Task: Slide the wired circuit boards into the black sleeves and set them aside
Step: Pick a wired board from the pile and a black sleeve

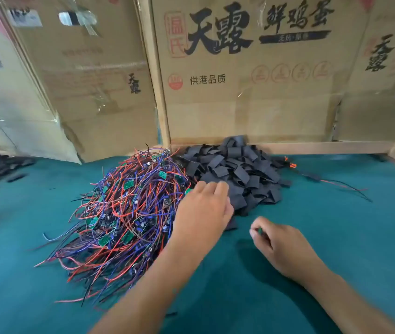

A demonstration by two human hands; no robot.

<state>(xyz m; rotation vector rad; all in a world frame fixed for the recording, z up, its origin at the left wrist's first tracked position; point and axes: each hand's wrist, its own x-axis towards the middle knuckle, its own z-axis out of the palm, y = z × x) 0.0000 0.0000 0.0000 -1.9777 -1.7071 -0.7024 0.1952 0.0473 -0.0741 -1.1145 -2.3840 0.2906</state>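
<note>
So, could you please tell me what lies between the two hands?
In the head view, only bare green table cover lies between the left hand and right hand.

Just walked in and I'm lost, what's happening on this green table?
A person is sleeving wired circuit boards. The left hand reaches onto the pile of black sleeves, beside a tangled heap of wired boards. The right hand pinches something small and green over the green table. One sleeved piece lies far right.
</note>
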